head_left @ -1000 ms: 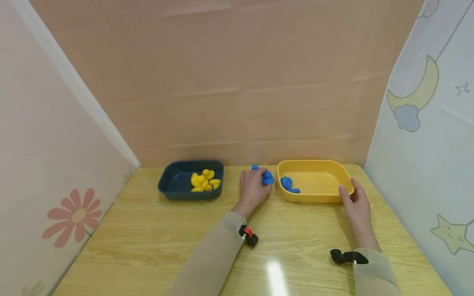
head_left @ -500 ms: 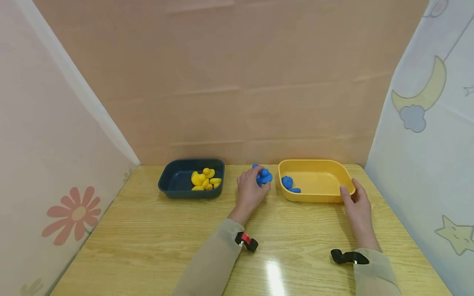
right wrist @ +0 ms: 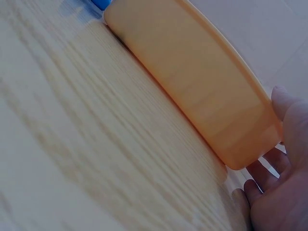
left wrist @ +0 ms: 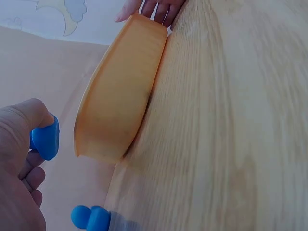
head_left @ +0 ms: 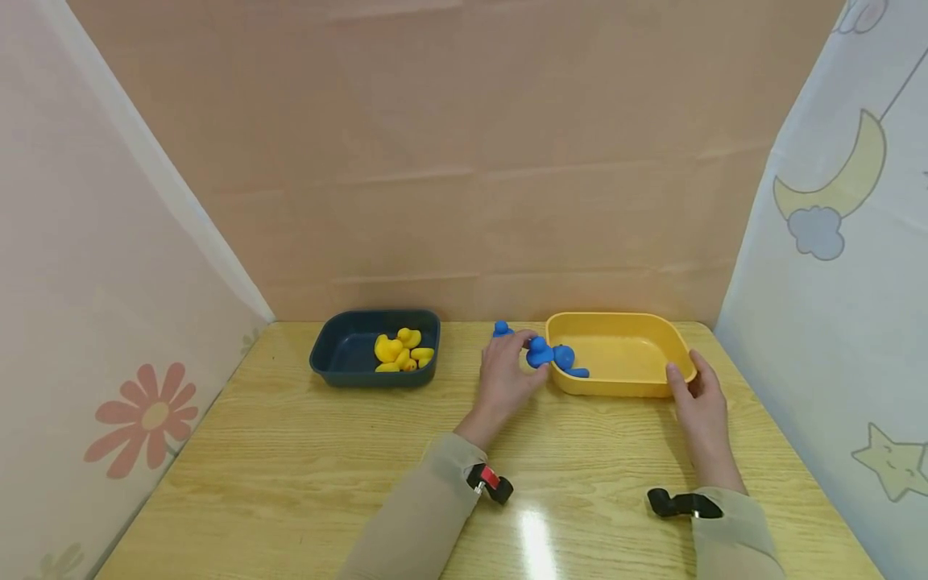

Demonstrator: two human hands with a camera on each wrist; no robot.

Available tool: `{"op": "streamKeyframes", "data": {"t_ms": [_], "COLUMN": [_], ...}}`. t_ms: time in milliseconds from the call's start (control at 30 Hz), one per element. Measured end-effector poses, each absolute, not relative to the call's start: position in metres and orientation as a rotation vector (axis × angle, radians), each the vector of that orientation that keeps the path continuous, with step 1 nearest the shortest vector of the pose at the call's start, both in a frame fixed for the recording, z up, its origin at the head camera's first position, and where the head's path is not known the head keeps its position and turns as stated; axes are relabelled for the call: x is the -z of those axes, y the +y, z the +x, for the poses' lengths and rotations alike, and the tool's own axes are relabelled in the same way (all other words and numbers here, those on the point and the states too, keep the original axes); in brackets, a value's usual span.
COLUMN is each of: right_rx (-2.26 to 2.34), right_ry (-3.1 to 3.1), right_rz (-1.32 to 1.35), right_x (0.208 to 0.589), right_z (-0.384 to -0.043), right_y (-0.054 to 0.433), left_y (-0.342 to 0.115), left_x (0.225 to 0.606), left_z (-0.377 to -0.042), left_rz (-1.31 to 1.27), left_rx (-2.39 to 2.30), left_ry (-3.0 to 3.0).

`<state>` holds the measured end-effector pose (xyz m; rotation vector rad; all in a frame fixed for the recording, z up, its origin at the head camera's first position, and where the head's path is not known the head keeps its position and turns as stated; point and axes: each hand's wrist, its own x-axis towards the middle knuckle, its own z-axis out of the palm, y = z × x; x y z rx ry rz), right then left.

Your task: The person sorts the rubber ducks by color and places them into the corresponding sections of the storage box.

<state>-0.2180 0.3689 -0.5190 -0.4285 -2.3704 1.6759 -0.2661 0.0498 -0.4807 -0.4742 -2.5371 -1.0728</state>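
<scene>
My left hand [head_left: 503, 376] pinches a blue toy duck [head_left: 540, 353] between thumb and fingers, just at the left end of the yellow plastic tray [head_left: 616, 388]. In the left wrist view that blue duck [left wrist: 46, 139] is held off the tabletop, apart from the tray wall. Another blue duck [head_left: 502, 329] stands on the table behind the left hand. Blue toys [head_left: 563, 357] lie in the tray's left end. My right hand [head_left: 702, 407] grips the tray's right front corner, with the thumb [right wrist: 284, 103] at the rim and fingers outside.
A dark blue tray [head_left: 341, 379] with several yellow ducks [head_left: 388, 350] stands on the wooden table [head_left: 304, 459] to the left. A beige cloth [head_left: 464, 161] hangs right behind both trays. Patterned cloth walls [head_left: 819, 322] flank the table.
The left hand has raised the blue duck off the table and carried it right to the yellow tray's edge. The right hand stays at the tray's corner.
</scene>
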Motion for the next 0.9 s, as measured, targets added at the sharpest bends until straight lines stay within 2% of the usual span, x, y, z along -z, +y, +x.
{"op": "streamKeyframes", "data": {"t_ms": [367, 900], "right_rx": [-1.651, -1.652], "right_ry": [-2.391, -2.389], "right_rz": [-0.423, -0.408], "right_x": [0.519, 0.522], "right_z": [-0.217, -0.216], "right_y": [0.368, 0.37], "left_y": [0.072, 0.1], "left_x": [0.478, 0.486], "left_z": [-0.269, -0.284], "left_rz": [-0.55, -0.491], "left_rx": [1.003, 0.881], "left_ry": [-2.498, -2.623]}}
